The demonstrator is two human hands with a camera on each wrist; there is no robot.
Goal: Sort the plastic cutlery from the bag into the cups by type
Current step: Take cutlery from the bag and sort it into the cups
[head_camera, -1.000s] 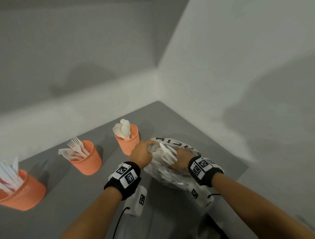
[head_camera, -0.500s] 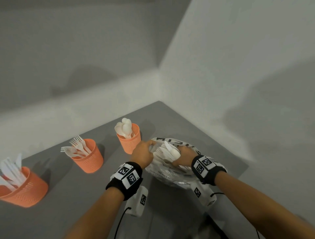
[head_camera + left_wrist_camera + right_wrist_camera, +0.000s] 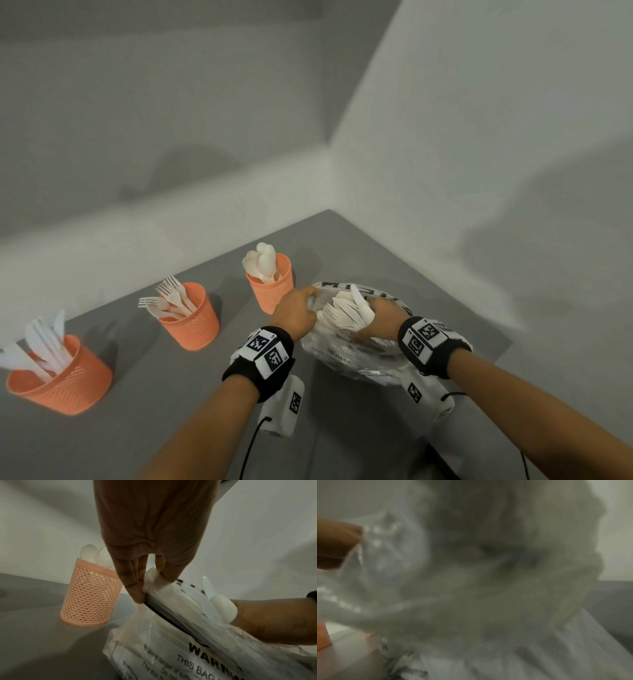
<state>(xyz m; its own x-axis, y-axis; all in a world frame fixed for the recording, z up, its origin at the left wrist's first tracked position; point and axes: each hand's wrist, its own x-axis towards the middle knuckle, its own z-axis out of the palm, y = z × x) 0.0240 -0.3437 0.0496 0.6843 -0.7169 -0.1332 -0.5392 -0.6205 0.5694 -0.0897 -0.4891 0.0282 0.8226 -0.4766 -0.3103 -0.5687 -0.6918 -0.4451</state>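
A clear printed plastic bag (image 3: 356, 358) lies on the grey table (image 3: 171, 404). My left hand (image 3: 308, 299) pinches the bag's rim (image 3: 155, 580) and holds it up. My right hand (image 3: 370, 323) is inside the bag's mouth and grips a bundle of white cutlery (image 3: 347, 308) with forks, a knife and a spoon (image 3: 223, 605) sticking up. Three orange mesh cups stand in a row to the left: knives (image 3: 58, 377), forks (image 3: 190, 320) and spoons (image 3: 270, 286). The right wrist view is blurred by bag plastic (image 3: 488, 588).
Two white walls meet at the corner just behind the bag and the spoon cup (image 3: 89, 596). The table's right edge (image 3: 479, 322) runs close past the bag. White sensor boxes with cables hang under both wrists (image 3: 286, 407).
My right hand has drawn the cutlery bundle up and a little right, so more of it stands out of the bag. My left hand keeps its pinch on the rim.
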